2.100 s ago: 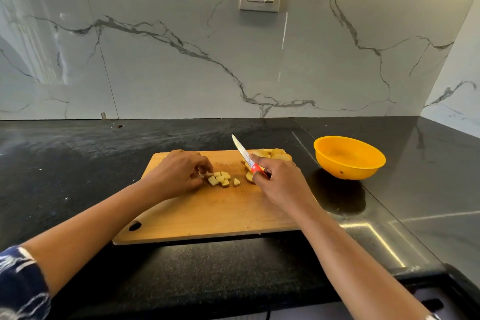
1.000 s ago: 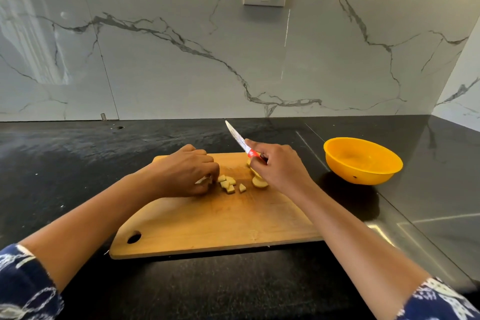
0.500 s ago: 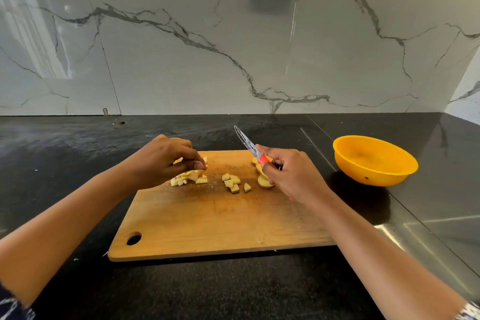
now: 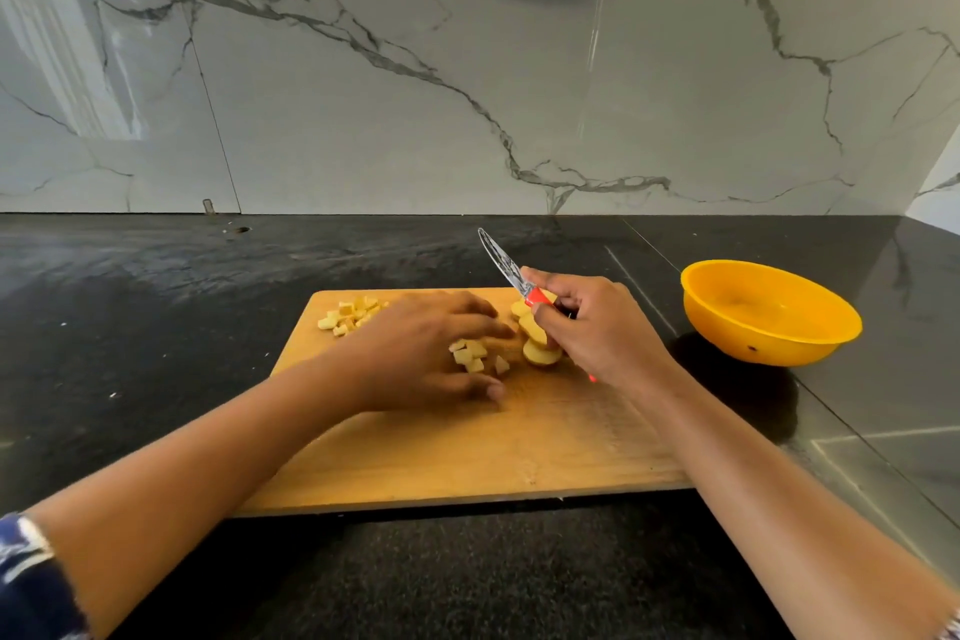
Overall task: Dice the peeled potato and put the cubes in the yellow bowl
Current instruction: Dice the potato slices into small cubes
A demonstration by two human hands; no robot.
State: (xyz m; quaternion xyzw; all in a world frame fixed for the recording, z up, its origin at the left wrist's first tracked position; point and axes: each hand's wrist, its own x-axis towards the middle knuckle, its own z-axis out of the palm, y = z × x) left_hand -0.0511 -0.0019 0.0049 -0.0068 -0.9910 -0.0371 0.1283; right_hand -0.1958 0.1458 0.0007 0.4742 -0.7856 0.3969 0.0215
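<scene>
At centre frame, on one smooth wooden board [image 4: 467, 447], the left hand [image 4: 421, 353] lies flat, fingers straight, against four or five small cubes [image 4: 470, 353]. A second heap [image 4: 350, 314] sits at the board's upper left. The right hand [image 4: 597, 333] grips one red-handled knife [image 4: 506, 268] above rounded potato slices [image 4: 540, 353]. One glossy yellow bowl [image 4: 769, 343] stands right.

both bare forearms end in blue-and-white patterned sleeves [image 4: 31, 582].

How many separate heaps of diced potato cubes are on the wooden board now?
2. The far heap lies at the board's far left corner; the near heap lies mid-board, between the left hand and the uncut slices. The hand may hide more cubes.
</scene>
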